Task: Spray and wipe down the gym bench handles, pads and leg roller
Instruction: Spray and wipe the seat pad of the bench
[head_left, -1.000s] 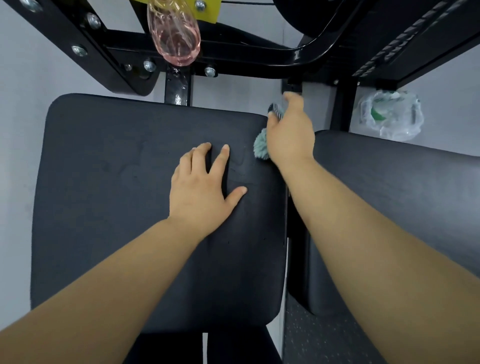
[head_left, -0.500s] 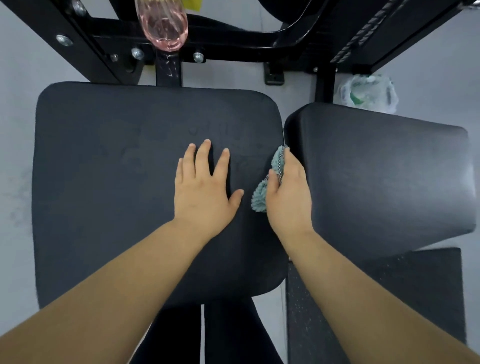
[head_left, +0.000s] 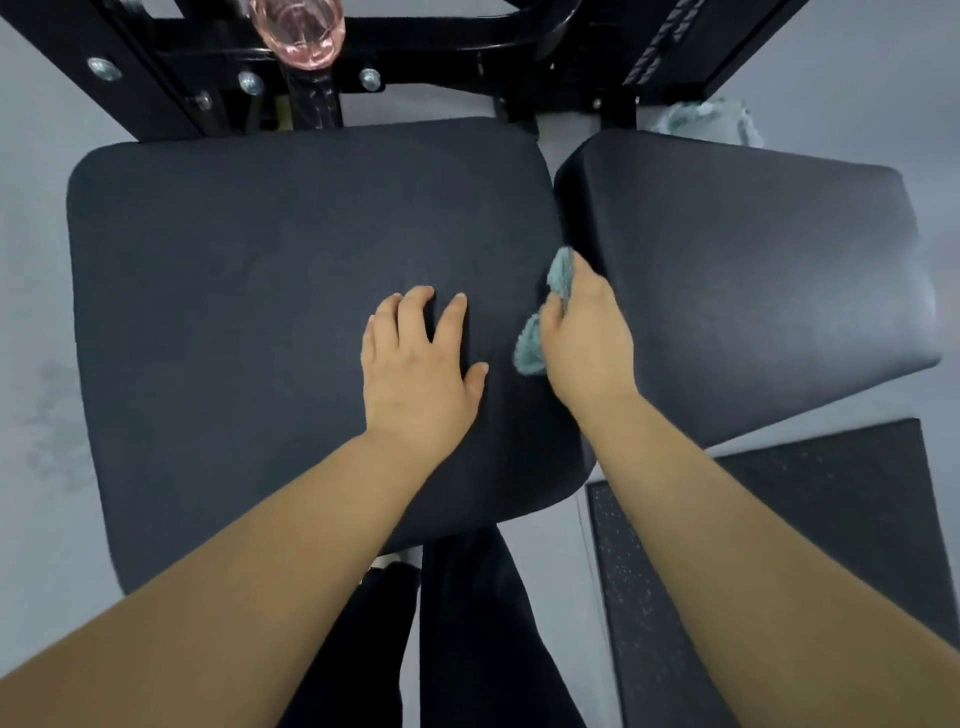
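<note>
Head view: versus a second ago, the right grip (head_left: 587, 343) is pulled back from the far end of the seam to its middle. The left grip (head_left: 415, 374) is kept flat, fingers spread, on the left pad (head_left: 249, 312). Under the right grip's curled fingers the teal cloth (head_left: 530, 349) is pinched, protruding ahead and leftward, pressed into the gap beside the right pad (head_left: 753, 286). It is seen fuzzy and bunched.

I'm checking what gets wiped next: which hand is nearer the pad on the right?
Right. The right hand, holding the cloth, is at the left edge of the right pad; the left hand lies flat on the big pad, further left.
</note>
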